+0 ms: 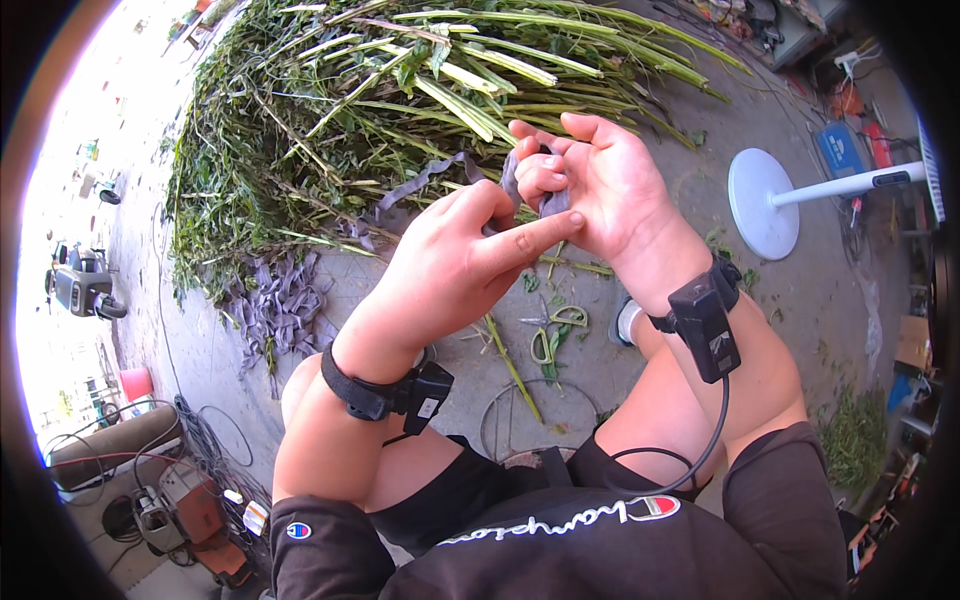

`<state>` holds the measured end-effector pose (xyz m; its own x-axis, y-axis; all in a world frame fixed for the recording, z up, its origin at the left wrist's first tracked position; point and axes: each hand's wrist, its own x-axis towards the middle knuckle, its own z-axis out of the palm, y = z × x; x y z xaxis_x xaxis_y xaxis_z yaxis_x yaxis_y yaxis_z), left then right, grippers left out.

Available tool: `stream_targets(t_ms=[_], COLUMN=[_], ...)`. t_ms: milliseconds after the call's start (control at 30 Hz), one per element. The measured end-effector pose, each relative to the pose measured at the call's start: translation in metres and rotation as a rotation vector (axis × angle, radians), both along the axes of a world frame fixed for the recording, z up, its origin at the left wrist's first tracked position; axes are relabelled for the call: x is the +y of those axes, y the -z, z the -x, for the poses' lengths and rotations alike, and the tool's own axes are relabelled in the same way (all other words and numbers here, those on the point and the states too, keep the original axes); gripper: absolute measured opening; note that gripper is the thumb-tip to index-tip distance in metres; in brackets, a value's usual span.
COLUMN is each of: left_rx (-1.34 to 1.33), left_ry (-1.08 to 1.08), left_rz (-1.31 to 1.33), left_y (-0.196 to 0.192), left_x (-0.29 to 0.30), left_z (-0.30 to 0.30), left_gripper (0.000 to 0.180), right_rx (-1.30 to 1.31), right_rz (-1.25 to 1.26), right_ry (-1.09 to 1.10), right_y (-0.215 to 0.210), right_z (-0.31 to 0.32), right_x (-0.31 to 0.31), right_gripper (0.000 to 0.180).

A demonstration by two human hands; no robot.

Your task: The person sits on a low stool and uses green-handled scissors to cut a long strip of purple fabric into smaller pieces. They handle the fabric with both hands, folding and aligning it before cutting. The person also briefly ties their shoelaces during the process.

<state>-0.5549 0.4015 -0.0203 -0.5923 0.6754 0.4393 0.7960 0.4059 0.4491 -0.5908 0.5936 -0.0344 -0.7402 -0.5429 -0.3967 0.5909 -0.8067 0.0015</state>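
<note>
Both hands are raised in front of me, close together, over the near edge of a big heap of leafy green stalks [400, 120]. A greyish-purple cloth strip [430, 177] runs from the heap's edge to my hands. My left hand [425, 260] is closed on the strip, its index finger stretched across to my right palm. My right hand [615, 195] is turned palm up, with fingers curled around a bunched part of the strip. The left fingertips are partly hidden. A tangle of similar cloth strips [280, 310] lies on the floor at the left.
Scissors with yellow-green handles [545, 335] lie on the floor below my hands, beside a loose stalk [515, 370] and a wire ring [490, 420]. A white round-based stand [765, 205] is at the right. Cables and an orange-grey machine [190, 510] occupy the lower left.
</note>
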Motion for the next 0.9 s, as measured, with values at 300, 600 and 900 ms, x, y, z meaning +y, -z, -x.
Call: stream_targets(t_ms=[300,600,900], left_rx=[-0.154,-1.162,-1.762], left_ry=[-0.133,-0.286,-0.225], left_rz=[-0.115,-0.862,-1.105], left_y=[0.005,-0.004,0.007], left_x=[0.004,-0.011,-0.016], left_z=[0.002,0.005,0.008], left_gripper=[0.027,0.014,0.013], right_rx=[0.035,1.285,2.029], right_rz=[-0.191,-1.666,-1.638], right_ry=[-0.009,-0.004,0.228], right_y=[0.004,-0.023,-0.022], right_z=[0.0,-0.007,-0.016], right_x=[-0.01,-0.003,-0.014], right_gripper=[0.028,0.027,0.041])
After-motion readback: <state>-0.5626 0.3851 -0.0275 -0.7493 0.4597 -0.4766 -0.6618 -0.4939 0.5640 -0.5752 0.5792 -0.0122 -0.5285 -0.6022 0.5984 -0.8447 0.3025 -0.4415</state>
